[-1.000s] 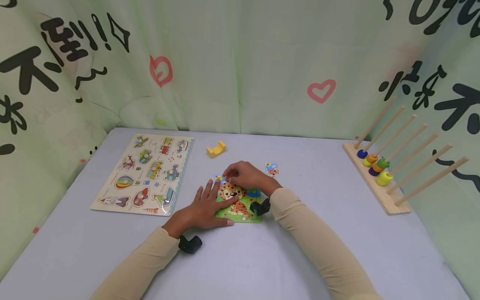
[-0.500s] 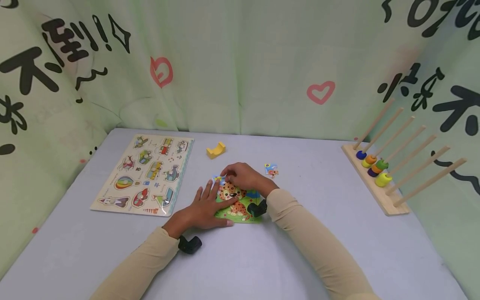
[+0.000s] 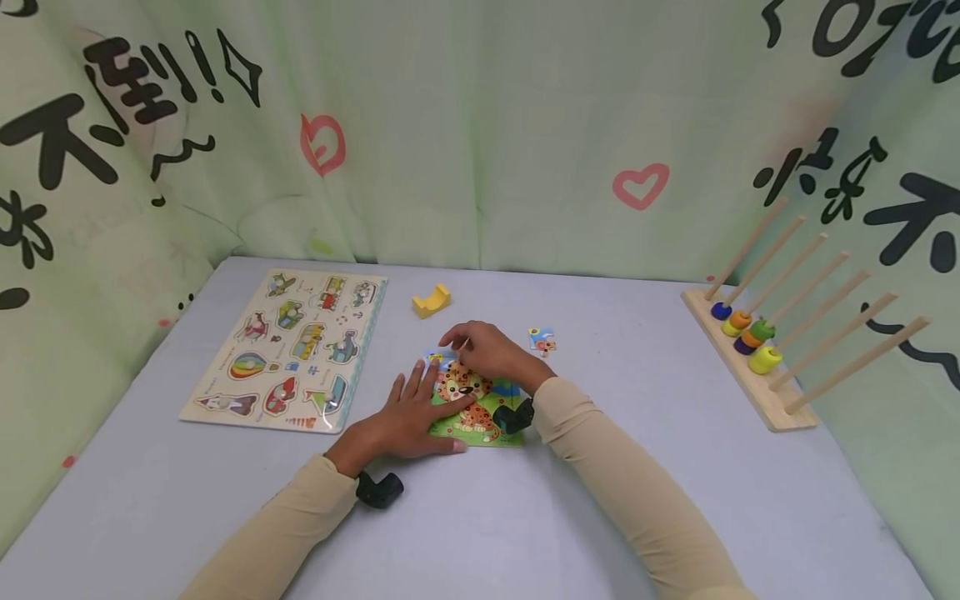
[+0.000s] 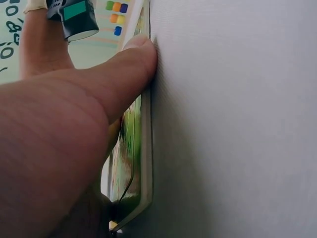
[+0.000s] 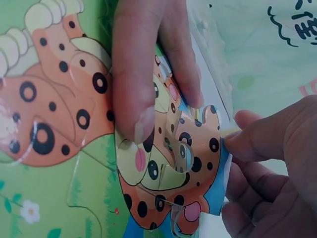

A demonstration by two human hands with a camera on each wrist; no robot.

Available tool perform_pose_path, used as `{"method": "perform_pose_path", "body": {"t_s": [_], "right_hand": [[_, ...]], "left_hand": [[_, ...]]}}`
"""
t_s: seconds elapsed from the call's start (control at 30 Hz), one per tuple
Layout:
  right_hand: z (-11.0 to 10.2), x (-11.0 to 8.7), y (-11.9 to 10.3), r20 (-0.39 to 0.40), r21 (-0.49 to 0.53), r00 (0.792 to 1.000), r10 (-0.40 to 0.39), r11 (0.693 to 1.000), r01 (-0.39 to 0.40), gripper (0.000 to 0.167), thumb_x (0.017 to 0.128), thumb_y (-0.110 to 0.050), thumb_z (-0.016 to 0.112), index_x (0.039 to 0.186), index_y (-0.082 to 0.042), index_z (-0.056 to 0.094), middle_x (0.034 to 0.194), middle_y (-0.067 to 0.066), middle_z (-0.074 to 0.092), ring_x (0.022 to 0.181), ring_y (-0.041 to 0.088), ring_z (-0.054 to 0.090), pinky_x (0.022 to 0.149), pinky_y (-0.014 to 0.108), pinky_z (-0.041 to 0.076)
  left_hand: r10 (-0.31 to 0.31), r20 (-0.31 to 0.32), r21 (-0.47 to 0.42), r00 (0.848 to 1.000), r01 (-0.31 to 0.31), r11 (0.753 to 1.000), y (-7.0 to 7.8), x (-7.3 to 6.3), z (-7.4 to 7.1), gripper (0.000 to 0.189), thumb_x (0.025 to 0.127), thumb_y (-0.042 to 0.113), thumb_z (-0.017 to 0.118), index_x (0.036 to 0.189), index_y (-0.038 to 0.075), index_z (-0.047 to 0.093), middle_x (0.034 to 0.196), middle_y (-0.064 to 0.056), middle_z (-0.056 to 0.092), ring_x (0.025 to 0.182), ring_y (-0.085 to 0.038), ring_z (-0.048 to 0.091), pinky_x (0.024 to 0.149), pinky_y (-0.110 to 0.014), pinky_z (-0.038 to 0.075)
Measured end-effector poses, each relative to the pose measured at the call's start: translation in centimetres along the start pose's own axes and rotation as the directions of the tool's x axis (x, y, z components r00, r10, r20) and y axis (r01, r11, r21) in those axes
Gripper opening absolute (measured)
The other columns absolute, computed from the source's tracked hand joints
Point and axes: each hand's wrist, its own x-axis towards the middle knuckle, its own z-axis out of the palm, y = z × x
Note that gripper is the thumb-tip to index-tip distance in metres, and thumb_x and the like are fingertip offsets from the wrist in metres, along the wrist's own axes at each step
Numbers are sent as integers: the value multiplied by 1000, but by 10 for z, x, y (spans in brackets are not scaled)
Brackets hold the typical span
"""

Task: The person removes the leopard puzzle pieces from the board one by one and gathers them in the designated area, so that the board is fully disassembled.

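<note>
A leopard jigsaw puzzle (image 3: 472, 427) with a green lower part lies on the table before me. My left hand (image 3: 408, 417) rests on its left side, fingers spread and nearly straight; the thumb lies along the near edge in the left wrist view. At the puzzle's top edge, my right hand (image 3: 487, 350) has curled fingers. The right wrist view shows its thumb and fingers pinching the edge of a spotted puzzle piece (image 5: 202, 141) from the leopard's head, which sits unevenly against its neighbours. A loose puzzle piece (image 3: 543, 340) lies beyond the right wrist.
On the left lies a wooden picture board (image 3: 288, 350) with vehicle shapes. A yellow curved block (image 3: 431, 302) sits at the back. To the right stands a wooden peg rack (image 3: 750, 358) with coloured beads on several pegs. Curtains enclose the table's back and sides.
The right hand has shifted very slightly at the puzzle's top edge. My left hand stays in place on the puzzle.
</note>
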Motion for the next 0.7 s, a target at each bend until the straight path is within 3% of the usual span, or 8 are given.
{"method": "perform_pose_path", "body": {"t_s": [0.2, 0.4, 0.7], "right_hand": [[-1, -4, 4, -9, 70, 1000, -19, 997, 20, 32, 90, 7, 54, 117, -4, 67, 100, 6, 68, 91, 17, 62, 82, 32, 49], [-2, -9, 11, -41, 45, 999, -34, 998, 36, 26, 92, 1, 59, 115, -5, 68, 107, 6, 68, 98, 19, 62, 88, 35, 48], [-2, -12, 16, -48, 62, 998, -44, 997, 47, 23, 92, 0, 60, 112, -5, 69, 106, 6, 67, 99, 20, 61, 90, 37, 47]], "left_hand": [[3, 2, 12, 1000, -3, 1000, -1, 1, 1, 71, 91, 61, 55, 152, 34, 33, 158, -25, -11, 142, -43, -17, 109, -63, -4], [2, 0, 9, 1000, -2, 1000, -1, 1, 2, 72, 90, 61, 56, 152, 33, 33, 158, -25, -10, 142, -43, -17, 110, -62, -5], [-7, 0, 11, 1000, 7, 1000, -1, 1, 2, 72, 90, 60, 57, 152, 32, 33, 158, -25, -10, 142, -43, -17, 109, -62, -4]]}}
